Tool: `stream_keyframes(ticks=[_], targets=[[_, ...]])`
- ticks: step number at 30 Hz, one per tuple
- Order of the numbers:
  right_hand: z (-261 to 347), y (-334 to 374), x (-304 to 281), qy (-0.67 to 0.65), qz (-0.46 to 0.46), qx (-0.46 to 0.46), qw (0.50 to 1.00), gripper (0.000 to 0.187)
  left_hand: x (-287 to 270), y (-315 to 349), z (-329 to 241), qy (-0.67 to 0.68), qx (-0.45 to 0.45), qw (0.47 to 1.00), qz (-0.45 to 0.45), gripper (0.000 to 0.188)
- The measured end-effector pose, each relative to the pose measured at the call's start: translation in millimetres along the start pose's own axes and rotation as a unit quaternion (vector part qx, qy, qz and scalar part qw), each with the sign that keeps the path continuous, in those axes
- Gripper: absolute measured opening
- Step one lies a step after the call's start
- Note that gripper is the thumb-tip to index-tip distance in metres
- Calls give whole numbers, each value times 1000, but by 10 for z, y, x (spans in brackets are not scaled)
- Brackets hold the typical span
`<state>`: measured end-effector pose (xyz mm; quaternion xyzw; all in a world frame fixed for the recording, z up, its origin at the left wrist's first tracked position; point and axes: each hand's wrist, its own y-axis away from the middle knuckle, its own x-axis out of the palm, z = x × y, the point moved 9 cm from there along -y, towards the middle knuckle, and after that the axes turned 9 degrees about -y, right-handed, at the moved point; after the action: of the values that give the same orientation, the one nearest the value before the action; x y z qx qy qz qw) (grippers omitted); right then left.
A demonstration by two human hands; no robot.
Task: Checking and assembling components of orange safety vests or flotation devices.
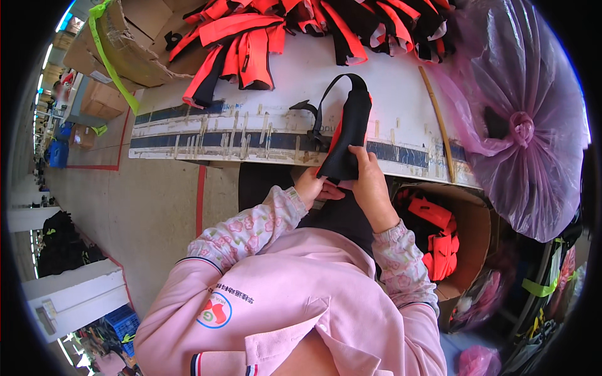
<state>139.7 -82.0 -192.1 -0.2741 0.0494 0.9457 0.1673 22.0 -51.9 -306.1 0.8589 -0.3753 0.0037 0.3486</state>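
Both my hands grip the near end of a long, narrow fabric piece, black on the side facing me with bright orange at its edges. It extends over the table's front edge, and a black strap loops from its far end, with a dark buckle-like part at its left. My left hand is closed on the lower left corner, some fingers hidden underneath. My right hand holds the right side, thumb on top. Farther back, a heap of similar orange and black pieces covers the table's far part.
The worn white table carries a thin wooden stick at right. Beside it bulges a knotted purple plastic bag. Under the table's right side stands a cardboard box with orange pieces. Another open carton is at the back left.
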Motion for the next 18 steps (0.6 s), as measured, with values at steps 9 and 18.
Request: stream_keyframes(ticks=[9, 18], targets=[[141, -48, 118, 131, 12, -40, 991, 56, 110, -53, 110, 128, -33, 991, 36, 37], [90, -85, 127, 124, 31, -40, 991, 57, 150, -34, 34, 98, 24, 995, 13, 37]])
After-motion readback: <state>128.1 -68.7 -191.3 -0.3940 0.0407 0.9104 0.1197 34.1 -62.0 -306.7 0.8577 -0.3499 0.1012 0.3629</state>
